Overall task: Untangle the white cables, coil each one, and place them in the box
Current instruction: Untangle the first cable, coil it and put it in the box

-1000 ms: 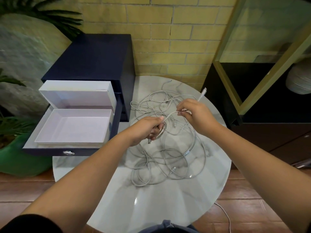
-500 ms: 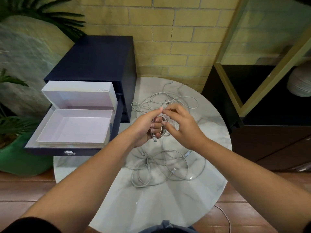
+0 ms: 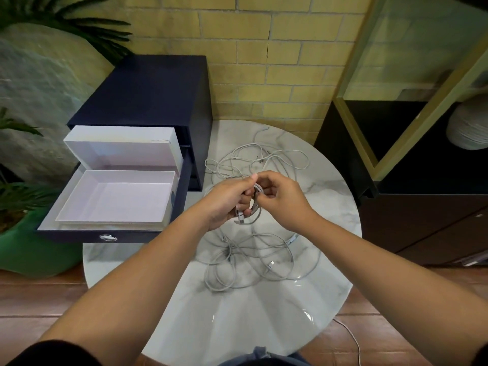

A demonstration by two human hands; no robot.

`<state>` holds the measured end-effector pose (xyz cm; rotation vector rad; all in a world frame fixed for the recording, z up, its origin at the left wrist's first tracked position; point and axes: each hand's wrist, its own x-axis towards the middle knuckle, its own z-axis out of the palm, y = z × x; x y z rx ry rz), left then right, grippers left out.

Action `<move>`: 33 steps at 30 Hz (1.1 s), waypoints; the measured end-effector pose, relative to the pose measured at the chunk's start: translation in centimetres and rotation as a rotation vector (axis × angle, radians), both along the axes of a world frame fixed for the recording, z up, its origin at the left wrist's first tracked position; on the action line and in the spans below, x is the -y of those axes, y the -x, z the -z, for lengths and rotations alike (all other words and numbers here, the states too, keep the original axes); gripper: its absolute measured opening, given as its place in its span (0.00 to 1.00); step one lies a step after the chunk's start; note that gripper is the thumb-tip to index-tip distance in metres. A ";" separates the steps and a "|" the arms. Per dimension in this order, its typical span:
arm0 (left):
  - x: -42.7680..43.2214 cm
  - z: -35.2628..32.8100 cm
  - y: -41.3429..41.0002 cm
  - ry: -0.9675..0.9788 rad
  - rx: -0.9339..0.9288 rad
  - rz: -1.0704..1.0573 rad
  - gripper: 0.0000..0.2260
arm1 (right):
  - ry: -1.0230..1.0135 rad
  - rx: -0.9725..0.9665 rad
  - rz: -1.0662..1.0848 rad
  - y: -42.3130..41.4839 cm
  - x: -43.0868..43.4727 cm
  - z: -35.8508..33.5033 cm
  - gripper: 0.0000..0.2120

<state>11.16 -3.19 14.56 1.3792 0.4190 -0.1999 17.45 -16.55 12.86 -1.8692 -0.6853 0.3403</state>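
Both hands meet over the middle of the round marble counter (image 3: 237, 318). The left hand (image 3: 224, 202) has its fingers curled round a small coil (image 3: 256, 207) of white cable, and a connector (image 3: 240, 217) hangs just under the fist. The right hand (image 3: 286, 204) pinches the strand at the top of the coil with thumb and fingertips.

Step in hand, as I judge it: winding one cable into loops.
- Left hand should hold the loops flat and even, loosely enough that the next turn can slide in.
- Right hand should feed the strand a turn at a time and follow it back into the heap, so that no neighbour is dragged up with it.
- A snag calls for a stop and a pick-out, not a pull.

The rest of the white cables (image 3: 253, 260) lie loose on the counter, one heap near the person below the hands and another at the far side, their strands crossing each other.

The box (image 3: 116, 172) is white and open, to the left of the counter in a pulled-out drawer (image 3: 79, 235) of the dark blue cabinet (image 3: 153, 88). Its lid (image 3: 124, 150) stands up at the far side. No coil lies in it yet — only the pale bare floor shows.
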 end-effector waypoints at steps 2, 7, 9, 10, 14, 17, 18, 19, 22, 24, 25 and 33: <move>-0.2 0.0 0.0 -0.120 0.025 -0.009 0.19 | 0.002 -0.047 -0.011 0.0 -0.1 -0.2 0.15; -0.5 0.3 0.1 -0.465 0.120 -0.051 0.19 | -0.147 -0.256 -0.034 0.5 -0.4 -0.9 0.21; -0.2 0.7 0.3 -0.581 0.140 -0.059 0.16 | -0.176 -0.327 -0.031 0.7 -0.4 -1.1 0.24; -0.1 0.8 0.4 -0.617 0.146 -0.060 0.15 | -0.194 -0.362 -0.032 0.8 -0.4 -1.2 0.26; 0.1 1.0 0.6 -0.651 0.212 -0.037 0.09 | -0.208 -0.467 -0.093 0.7 -0.3 -1.2 0.34; 0.2 0.9 0.6 -0.712 0.245 -0.050 0.11 | -0.155 -0.412 -0.121 0.6 -0.1 -1.5 0.35; 0.2 0.9 0.5 -0.718 0.239 -0.068 0.12 | -0.135 -0.371 -0.111 0.8 -0.1 -1.6 0.34; 0.3 0.8 0.4 -0.739 0.231 -0.085 0.13 | -0.105 -0.303 -0.087 1.0 -0.1 -1.6 0.33; 0.4 0.7 0.2 -0.767 0.209 -0.152 0.14 | 0.003 -0.010 0.039 1.4 -0.2 -0.8 0.31; 0.4 0.7 0.1 -0.737 0.209 -0.201 0.15 | -0.005 0.110 0.104 1.7 -0.1 -0.3 0.27; 0.4 0.7 0.0 -0.724 0.210 -0.218 0.15 | -0.028 0.137 0.114 1.9 -0.1 -0.1 0.25; 1.2 1.0 -0.4 -0.604 0.205 -0.282 0.13 | 0.056 0.371 0.143 2.4 -0.7 0.7 0.21</move>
